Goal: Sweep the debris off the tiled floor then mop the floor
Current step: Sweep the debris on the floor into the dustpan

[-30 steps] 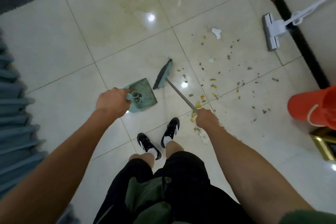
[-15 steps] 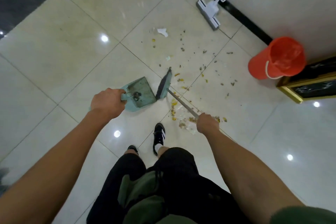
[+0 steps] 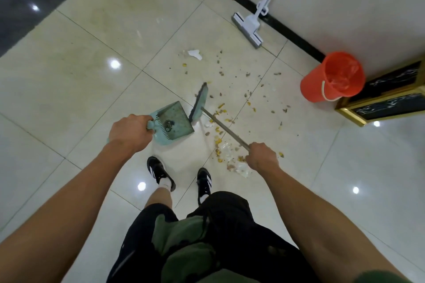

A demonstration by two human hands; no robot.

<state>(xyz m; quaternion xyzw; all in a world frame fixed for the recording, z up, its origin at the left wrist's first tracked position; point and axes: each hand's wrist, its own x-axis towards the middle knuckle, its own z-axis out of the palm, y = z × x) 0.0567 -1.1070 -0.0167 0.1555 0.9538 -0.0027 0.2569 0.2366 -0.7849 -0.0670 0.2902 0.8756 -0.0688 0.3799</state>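
My left hand (image 3: 128, 132) grips the handle of a teal dustpan (image 3: 175, 121) held low over the cream tiled floor (image 3: 76, 85); a small dark clump lies in the pan. My right hand (image 3: 262, 156) grips the metal handle of a teal broom (image 3: 199, 103), whose head stands just right of the pan's mouth. Yellow and brown debris (image 3: 232, 89) is scattered to the right of the broom, with a denser pile (image 3: 226, 151) close to my right hand and a white paper scrap (image 3: 195, 53) farther off.
A white flat mop (image 3: 249, 25) leans against the white wall at the back right. An orange bucket (image 3: 331, 78) with a liner stands by the wall, next to a gold-framed black cabinet (image 3: 386, 101). My two black shoes (image 3: 181, 177) stand below the dustpan. Dark flooring borders the far left.
My view has swung left, so the debris, mop and bucket now sit more to the right and in full sight. My feet have shifted. Both hands keep their grips.
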